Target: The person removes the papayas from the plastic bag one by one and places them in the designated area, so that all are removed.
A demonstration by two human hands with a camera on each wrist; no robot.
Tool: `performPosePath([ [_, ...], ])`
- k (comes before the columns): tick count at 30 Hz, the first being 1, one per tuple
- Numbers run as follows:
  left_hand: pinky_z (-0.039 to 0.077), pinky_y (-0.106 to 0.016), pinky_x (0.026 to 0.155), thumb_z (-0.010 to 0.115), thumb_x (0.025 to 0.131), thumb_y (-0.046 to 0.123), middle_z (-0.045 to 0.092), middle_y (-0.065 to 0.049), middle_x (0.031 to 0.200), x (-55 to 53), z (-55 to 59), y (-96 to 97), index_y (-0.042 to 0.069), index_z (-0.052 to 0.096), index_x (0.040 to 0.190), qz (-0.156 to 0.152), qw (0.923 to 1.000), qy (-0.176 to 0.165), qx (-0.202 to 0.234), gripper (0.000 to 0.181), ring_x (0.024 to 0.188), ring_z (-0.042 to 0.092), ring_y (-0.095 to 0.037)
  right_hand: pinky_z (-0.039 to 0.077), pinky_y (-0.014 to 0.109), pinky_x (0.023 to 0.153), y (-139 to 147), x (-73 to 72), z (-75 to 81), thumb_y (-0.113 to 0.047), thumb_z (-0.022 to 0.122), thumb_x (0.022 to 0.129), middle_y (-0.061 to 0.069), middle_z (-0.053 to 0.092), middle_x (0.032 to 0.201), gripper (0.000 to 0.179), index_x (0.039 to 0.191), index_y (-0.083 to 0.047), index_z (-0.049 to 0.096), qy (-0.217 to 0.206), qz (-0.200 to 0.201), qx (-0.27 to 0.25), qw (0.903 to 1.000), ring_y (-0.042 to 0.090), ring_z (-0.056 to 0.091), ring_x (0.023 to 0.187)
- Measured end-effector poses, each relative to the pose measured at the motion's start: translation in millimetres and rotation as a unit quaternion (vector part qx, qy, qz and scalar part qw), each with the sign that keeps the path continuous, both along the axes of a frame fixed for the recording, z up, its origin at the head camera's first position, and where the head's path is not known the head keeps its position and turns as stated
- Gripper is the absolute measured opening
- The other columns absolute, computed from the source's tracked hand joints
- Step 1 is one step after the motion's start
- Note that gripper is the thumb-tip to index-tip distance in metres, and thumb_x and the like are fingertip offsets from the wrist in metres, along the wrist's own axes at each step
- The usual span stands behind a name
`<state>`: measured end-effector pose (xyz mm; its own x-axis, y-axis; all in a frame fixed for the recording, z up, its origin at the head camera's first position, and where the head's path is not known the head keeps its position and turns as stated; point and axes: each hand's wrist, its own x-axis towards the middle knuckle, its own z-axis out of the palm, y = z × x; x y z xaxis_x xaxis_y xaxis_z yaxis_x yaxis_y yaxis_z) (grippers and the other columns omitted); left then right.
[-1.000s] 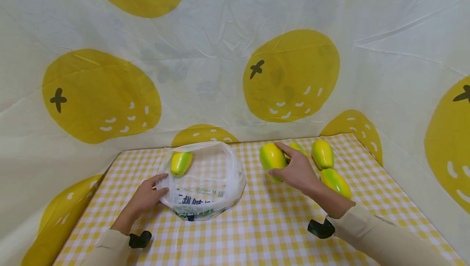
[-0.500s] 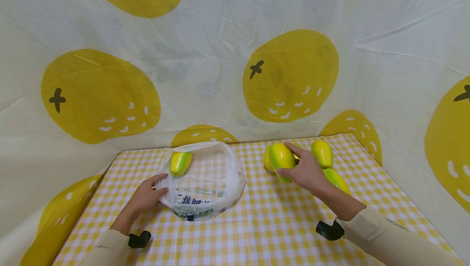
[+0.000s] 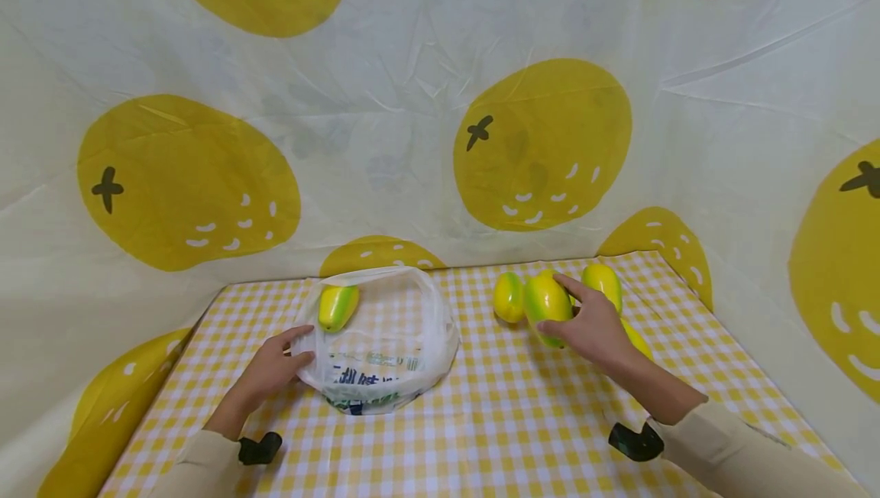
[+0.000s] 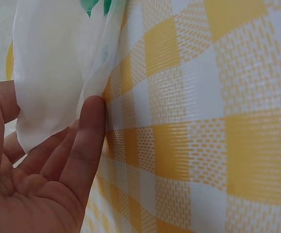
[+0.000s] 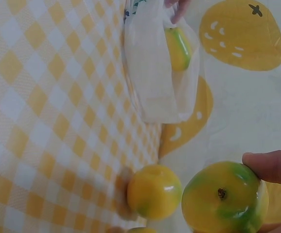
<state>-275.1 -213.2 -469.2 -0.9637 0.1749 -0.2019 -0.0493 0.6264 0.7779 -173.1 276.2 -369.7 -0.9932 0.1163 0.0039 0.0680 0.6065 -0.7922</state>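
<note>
My right hand (image 3: 594, 330) grips a yellow-and-green papaya (image 3: 548, 307), thumb on its near side and fingers over its far side. In the right wrist view the fruit's brown stem end (image 5: 221, 193) faces the camera. To its left on the table lies another papaya (image 3: 509, 297). My left hand (image 3: 271, 368) holds the left rim of a white, thin plastic bag (image 3: 440, 330), whose mouth is spread wide. One papaya (image 3: 338, 307) sits in the bag. In the left wrist view, the bag's edge (image 4: 48, 111) runs between the thumb and fingers.
Behind my right hand are two more papayas, one at the back (image 3: 603, 286) and one partly hidden by the wrist (image 3: 635, 339). A yellow-and-white checked cloth (image 3: 481, 437) covers the table. A fruit-printed curtain (image 3: 399, 147) hangs at the table's back edge.
My right hand has moved rightward with the papaya in its grip, uncovering the papaya on the left. My left hand and the bag have stayed in place.
</note>
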Motion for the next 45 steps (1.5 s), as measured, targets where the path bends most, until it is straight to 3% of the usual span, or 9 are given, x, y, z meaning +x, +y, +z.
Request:
performPosePath([
  [6,0.056,-0.031,0.075,0.063,0.102,0.018,0.050,-0.028,0.154,-1.0,-0.4,-0.1,0.004,0.042,0.158,-0.001,1.0000,-0.002,0.002,0.061,0.114,0.063,-0.027,0.059,0.048,0.091,8,4.5,-3.0,-0.020,0.081,0.088,0.033,0.044,0.156,0.092,0.162,0.000,0.030,-0.015,-0.014,0.005,0.9998,0.049,0.058,0.129],
  [11,0.055,-0.029,0.076,0.062,0.102,0.019,0.048,-0.028,0.156,-1.2,0.6,-0.5,0.005,0.042,0.158,0.001,0.9999,0.001,-0.012,0.061,0.120,0.061,-0.032,0.052,0.058,0.101,15,6.7,-7.3,-0.021,0.081,0.088,0.031,0.040,0.160,0.092,0.162,0.001,0.030,-0.015,-0.021,0.017,0.9995,0.049,0.051,0.134],
  [18,0.055,-0.034,0.088,0.062,0.102,0.021,0.045,-0.028,0.158,0.2,4.3,-0.2,0.004,0.043,0.157,-0.006,0.9995,0.011,-0.029,0.060,0.133,0.055,-0.039,0.051,0.058,0.100,20,10.1,-13.2,-0.019,0.080,0.089,0.031,0.038,0.161,0.094,0.163,0.001,0.025,-0.021,-0.031,0.018,0.9991,0.049,0.050,0.133],
  [24,0.054,-0.032,0.084,0.062,0.102,0.020,0.046,-0.027,0.158,0.8,5.5,0.6,0.004,0.043,0.157,-0.002,0.9996,0.006,-0.026,0.060,0.128,0.057,-0.036,0.052,0.056,0.097,23,10.7,-21.1,-0.018,0.078,0.090,0.033,0.034,0.162,0.095,0.164,0.001,0.022,-0.031,-0.033,0.018,0.9988,0.050,0.048,0.134],
  [33,0.055,-0.030,0.081,0.063,0.102,0.020,0.046,-0.028,0.157,0.4,5.6,2.2,0.004,0.043,0.157,-0.002,0.9998,0.006,-0.019,0.061,0.126,0.059,-0.035,0.042,0.064,0.109,23,11.0,-29.2,-0.017,0.078,0.089,0.033,0.030,0.164,0.096,0.164,0.003,0.021,-0.050,-0.037,0.016,0.9979,0.051,0.040,0.143],
  [45,0.056,-0.031,0.077,0.062,0.102,0.017,0.048,-0.030,0.155,0.9,5.0,0.9,0.002,0.042,0.157,-0.003,1.0000,0.007,-0.006,0.060,0.122,0.061,-0.034,0.035,0.067,0.115,19,11.9,-36.6,-0.017,0.075,0.091,0.034,0.024,0.166,0.095,0.164,0.003,0.018,-0.086,-0.046,0.008,0.9952,0.053,0.031,0.148],
])
